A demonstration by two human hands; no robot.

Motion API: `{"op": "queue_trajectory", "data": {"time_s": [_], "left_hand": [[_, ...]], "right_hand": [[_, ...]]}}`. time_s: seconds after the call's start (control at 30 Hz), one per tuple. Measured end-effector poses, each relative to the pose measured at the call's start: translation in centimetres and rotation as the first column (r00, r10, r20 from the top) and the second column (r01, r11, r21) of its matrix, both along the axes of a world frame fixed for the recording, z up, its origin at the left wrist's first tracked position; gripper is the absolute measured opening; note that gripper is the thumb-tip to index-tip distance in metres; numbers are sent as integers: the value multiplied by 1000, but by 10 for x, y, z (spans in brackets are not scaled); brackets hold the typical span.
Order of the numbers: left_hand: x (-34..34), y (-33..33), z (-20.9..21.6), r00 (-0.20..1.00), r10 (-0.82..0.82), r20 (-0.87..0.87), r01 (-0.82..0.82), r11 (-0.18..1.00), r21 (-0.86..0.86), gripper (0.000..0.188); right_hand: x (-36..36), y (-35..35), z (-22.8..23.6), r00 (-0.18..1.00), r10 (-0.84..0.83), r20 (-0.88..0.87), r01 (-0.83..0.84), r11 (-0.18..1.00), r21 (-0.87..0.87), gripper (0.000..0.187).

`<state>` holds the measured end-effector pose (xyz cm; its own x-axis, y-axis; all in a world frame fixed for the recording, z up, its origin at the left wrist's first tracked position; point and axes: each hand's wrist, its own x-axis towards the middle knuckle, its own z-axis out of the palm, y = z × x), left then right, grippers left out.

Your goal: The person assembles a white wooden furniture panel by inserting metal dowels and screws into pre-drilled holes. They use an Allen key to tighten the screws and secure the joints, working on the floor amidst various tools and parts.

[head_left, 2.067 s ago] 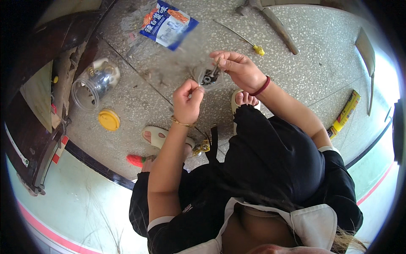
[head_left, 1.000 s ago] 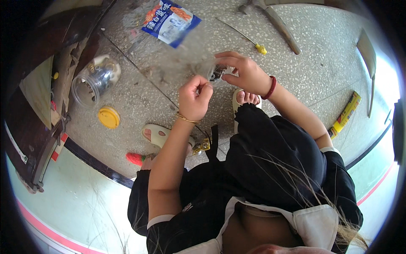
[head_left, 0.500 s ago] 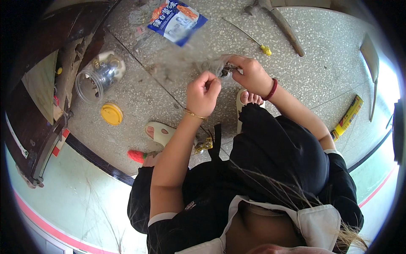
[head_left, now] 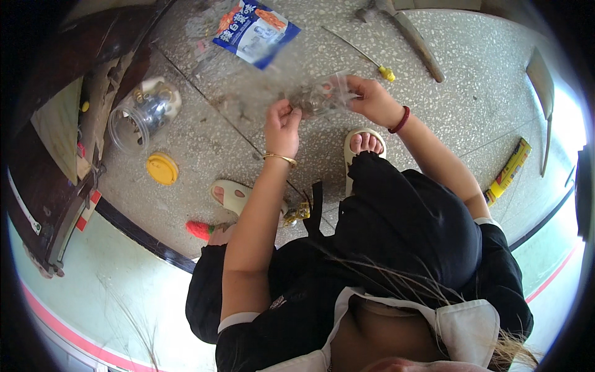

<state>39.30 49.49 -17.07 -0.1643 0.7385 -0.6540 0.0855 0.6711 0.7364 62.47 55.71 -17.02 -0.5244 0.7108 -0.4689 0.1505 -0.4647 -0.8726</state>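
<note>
Terrazzo floor [head_left: 465,99] is spread beneath. Between the left hand [head_left: 283,127] and right hand [head_left: 374,102], both pinched nearly closed on its ends, a clear plastic bag [head_left: 337,94] is stretched lengthwise, its metal-looking parts [head_left: 312,101] gathered nearer the left hand.

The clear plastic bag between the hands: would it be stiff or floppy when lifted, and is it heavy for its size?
The clear plastic bag is likely floppy, as its thin film looks creased between the left hand and right hand. It may feel heavy for its size, since small, metal-looking parts bunch inside, nearer the left hand.
</note>
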Motion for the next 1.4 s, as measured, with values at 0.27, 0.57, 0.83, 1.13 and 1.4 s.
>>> {"op": "queue_trajectory", "data": {"time_s": [0.27, 0.57, 0.83, 1.13, 1.4], "left_hand": [[10, 5, 6, 965, 227, 128, -208, 967, -147, 39], [6, 1, 1, 891, 351, 286, -297, 930, -217, 35], [1, 15, 23, 863, 389, 321, -358, 921, -154, 27], [-1, 20, 52, 924, 269, 273, -251, 963, -100, 25], [-7, 18, 48, 944, 215, 249, -193, 975, -110, 22]], "right_hand": [[-22, -5, 18, 978, -126, 169, 81, 965, 248, 38], [-42, 1, 19, 972, -106, 208, -17, 856, 517, 12], [-54, -10, 37, 987, -135, 91, 67, 845, 530, 18], [-60, -5, 37, 979, -116, 170, 13, 858, 513, 23], [-60, 0, 35, 951, -82, 299, -126, 779, 615, 16]]}}
